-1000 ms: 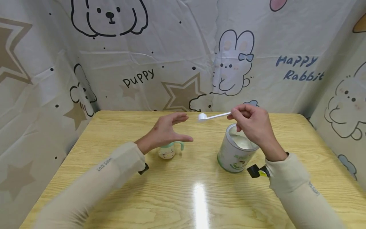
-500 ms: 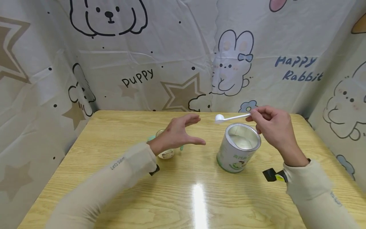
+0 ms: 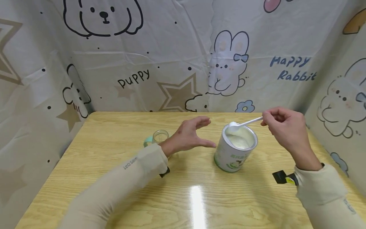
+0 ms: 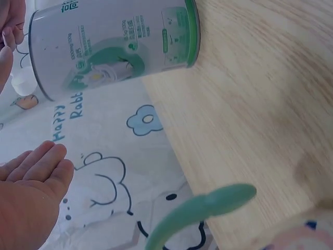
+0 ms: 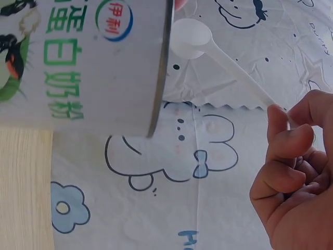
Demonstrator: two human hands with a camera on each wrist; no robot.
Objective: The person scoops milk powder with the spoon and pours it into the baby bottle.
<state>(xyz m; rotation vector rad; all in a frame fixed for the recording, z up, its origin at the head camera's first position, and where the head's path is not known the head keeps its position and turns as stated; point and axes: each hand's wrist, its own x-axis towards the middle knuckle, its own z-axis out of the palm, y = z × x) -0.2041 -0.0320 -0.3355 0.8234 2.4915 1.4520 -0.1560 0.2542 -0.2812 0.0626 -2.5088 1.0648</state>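
My right hand point(image 3: 288, 132) pinches the handle end of a white measuring scoop point(image 3: 233, 127) between thumb and forefinger. The scoop's bowl is over the mouth of an open milk powder can point(image 3: 232, 159), overlapping its far rim in the head view. Pale powder point(image 3: 239, 142) shows inside the can, which stands upright. To the can's left, my left hand point(image 3: 188, 135) is held up with fingers and thumb spread wide, the thumb tip close to the can's side. It holds nothing. Behind the left wrist stands a clear baby bottle point(image 3: 160, 136) with mint-green handles, partly hidden by the arm.
The wooden table point(image 3: 160, 197) carries the can and the bottle. A printed cloth point(image 3: 171, 47) with cartoon animals hangs behind the table and along both sides. In the left wrist view, a green handle point(image 4: 203, 208) of the bottle comes close to the camera.
My right hand has moved right with the scoop, then lowered its bowl to the can's mouth. My left hand has moved right, from over the bottle towards the can, still spread.
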